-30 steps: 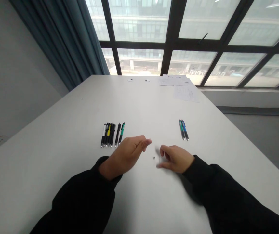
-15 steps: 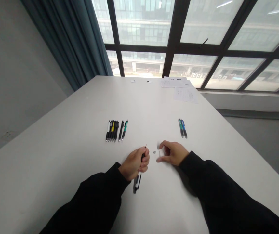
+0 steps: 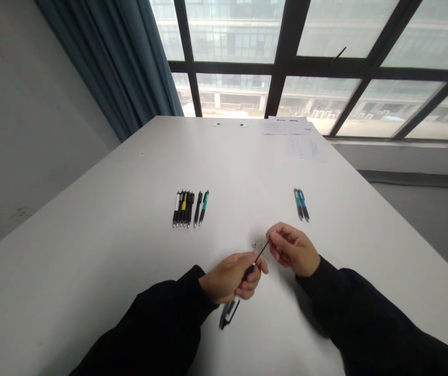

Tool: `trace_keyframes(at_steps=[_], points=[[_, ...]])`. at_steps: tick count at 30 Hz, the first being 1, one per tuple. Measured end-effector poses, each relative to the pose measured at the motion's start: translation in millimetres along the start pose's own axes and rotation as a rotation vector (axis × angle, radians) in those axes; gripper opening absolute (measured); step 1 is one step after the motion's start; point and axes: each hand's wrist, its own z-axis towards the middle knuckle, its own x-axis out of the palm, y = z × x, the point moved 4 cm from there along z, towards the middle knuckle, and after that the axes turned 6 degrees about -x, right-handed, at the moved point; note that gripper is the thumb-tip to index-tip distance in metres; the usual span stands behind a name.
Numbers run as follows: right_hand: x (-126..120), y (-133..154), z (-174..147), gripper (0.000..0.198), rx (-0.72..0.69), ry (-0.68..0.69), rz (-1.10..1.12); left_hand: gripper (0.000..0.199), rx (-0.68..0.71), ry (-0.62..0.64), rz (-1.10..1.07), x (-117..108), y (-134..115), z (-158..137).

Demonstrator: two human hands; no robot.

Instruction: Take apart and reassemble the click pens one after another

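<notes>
So, L fingers (image 3: 249, 286) curled round pen (image 3: 232, 310); R fingers (image 3: 281, 243) pinched tog. on thin dark rod (image 3: 262, 250).

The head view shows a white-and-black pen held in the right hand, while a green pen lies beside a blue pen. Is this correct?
No: in the head view, the left hand holds the white-and-black pen, not the right hand. A green pen lies beside a blue pen.

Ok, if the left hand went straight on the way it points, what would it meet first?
Most likely the right hand, which seems to pinch the end of the thin rod jutting from the left hand, though depth is hard to judge.
</notes>
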Motion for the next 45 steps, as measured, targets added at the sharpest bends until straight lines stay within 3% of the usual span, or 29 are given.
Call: trace_keyframes(at_steps=[2,4,8,10,13,16,22,29,32,35,38,45], points=[[-23.9,14.9,5.5,0.036,-0.091,-0.239,0.078,0.027,0.057,-0.058,-0.025,-6.1,-8.8,-1.8],[-45.5,23.3,9.4,0.038,-0.081,-0.336,0.039,0.032,0.160,-0.142,-0.027,-15.0,-19.4,-3.8],[-61.3,10.8,10.5,0.040,0.221,-0.156,-0.369,0.041,0.304,-0.348,0.121,-36.1,-32.9,-5.7],[-59.0,1.5,8.5,0.036,0.263,-0.107,-0.625,0.038,0.378,-0.485,0.335,-44.6,-38.3,-7.4],[-45.9,-6.9,7.8,0.030,0.182,-0.035,-1.007,0.027,0.559,-0.683,0.774,-48.2,-47.2,-11.4],[-31.2,-9.0,7.1,0.029,0.055,0.019,-1.314,0.016,0.679,-0.763,1.118,-44.9,-49.4,-8.8],[-16.4,-10.4,1.7,0.029,0.098,0.008,-1.595,0.018,0.633,-0.852,1.406,-39.0,-45.6,10.5],[-15.4,-13.4,2.1,0.034,0.069,-0.024,-1.596,0.015,0.589,-0.954,1.411,-33.5,-46.0,15.2],[-25.4,-12.1,7.6,0.042,0.002,-0.068,-1.413,0.016,0.582,-0.956,1.419,-34.3,-47.8,12.3],[-41.5,-10.2,14.8,0.050,-0.037,-0.113,-1.063,0.018,0.611,-0.952,1.316,-40.9,-53.0,8.0],[-54.8,-13.0,19.2,0.052,0.014,-0.109,-0.827,0.021,0.592,-0.919,1.126,-53.3,-57.7,6.1],[-58.1,-17.6,19.1,0.048,0.021,-0.057,-0.774,0.028,0.523,-0.815,0.859,-64.9,-59.8,6.0]])
